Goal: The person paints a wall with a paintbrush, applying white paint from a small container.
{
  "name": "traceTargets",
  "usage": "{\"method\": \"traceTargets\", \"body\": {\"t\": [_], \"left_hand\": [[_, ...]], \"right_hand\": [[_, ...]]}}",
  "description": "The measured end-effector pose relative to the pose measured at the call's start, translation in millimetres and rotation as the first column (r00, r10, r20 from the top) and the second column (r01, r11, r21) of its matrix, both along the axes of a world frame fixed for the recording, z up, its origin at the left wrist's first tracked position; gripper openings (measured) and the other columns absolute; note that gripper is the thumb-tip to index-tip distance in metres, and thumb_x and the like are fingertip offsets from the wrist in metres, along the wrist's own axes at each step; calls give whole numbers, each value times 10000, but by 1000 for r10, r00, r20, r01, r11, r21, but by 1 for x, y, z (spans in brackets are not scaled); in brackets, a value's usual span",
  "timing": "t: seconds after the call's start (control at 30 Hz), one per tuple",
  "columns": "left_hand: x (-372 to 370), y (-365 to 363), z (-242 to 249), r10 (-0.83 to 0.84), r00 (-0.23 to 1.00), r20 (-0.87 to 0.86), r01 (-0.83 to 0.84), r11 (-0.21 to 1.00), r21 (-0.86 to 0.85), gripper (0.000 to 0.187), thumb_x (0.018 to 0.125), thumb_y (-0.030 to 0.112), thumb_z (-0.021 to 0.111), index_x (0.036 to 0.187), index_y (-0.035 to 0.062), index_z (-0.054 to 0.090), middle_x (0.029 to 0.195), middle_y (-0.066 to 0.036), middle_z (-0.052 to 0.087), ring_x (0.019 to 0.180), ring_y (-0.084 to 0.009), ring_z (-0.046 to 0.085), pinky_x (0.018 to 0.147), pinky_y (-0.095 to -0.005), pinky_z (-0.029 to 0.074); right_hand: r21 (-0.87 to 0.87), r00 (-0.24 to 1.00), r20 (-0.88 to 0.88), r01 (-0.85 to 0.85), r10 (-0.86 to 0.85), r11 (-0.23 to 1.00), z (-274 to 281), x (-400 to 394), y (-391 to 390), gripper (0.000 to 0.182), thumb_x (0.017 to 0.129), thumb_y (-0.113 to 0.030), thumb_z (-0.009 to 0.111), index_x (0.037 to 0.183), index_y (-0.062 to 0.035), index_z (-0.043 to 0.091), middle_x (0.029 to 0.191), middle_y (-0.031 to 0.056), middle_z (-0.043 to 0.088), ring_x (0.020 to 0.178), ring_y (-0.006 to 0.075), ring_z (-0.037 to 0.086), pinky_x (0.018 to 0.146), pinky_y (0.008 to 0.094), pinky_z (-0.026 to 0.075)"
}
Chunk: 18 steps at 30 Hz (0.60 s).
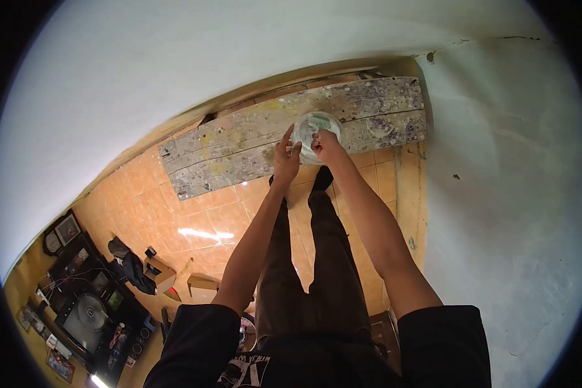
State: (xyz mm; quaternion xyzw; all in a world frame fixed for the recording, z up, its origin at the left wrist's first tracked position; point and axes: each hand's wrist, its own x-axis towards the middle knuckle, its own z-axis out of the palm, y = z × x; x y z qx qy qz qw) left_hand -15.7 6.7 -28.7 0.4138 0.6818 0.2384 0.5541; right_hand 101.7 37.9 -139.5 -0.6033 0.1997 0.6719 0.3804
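A round, clear container [338, 124] stands on a weathered wooden bench [239, 139], with something pale greenish [318, 121] showing inside it. Against its left side is my left hand [287, 159], the fingers stretched out and the thumb apart from them; the palm side is partly hidden. My right hand [328, 147] is closed over the container's near right part, its fingers curled together. Whatever those fingers pinch, if anything, is too small to make out.
The bench stands along a pale wall [194, 58], its right end near another wall [498, 194]. My feet are on the orange tiled floor [200, 213] by its front edge. At lower left are cardboard boxes [161, 275], a dark cabinet [126, 317] and a fan [89, 313].
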Motion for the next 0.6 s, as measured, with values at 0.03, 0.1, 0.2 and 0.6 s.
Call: {"method": "traceTargets", "body": {"t": [0.03,0.1,0.2,0.6], "left_hand": [[-1,-1,-10,-4,1000,-6,4,999,41,528,952,172,613,1450,280,473,991,-120,545,790,-200,543,741,-340,495],[1,-4,-17,1,1000,-1,-1,998,70,530,951,167,612,1451,273,473,969,-115,546,780,-198,541,727,-342,494],[4,-3,0,26,1000,11,-27,999,35,526,950,157,611,1447,266,480,935,-103,539,777,-196,539,721,-343,490],[8,-1,6,83,993,79,-82,996,-18,498,957,169,601,1430,282,494,967,-77,492,757,-153,570,553,-300,577]], "right_hand": [[18,1000,-1,7,-7,1000,-9,2,0,78,874,13,446,820,-42,458,699,56,470,492,134,383,402,246,334],[10,1000,-15,15,-15,1000,0,8,2,87,873,15,446,812,-47,455,694,56,468,494,136,387,404,246,331],[-4,999,-48,21,-21,1000,29,11,6,90,872,15,448,809,-49,455,689,54,463,503,138,395,410,247,331],[156,479,358,-877,801,455,-80,31,-7,107,865,-18,511,956,1,563,795,117,598,623,177,566,446,293,419]]}}
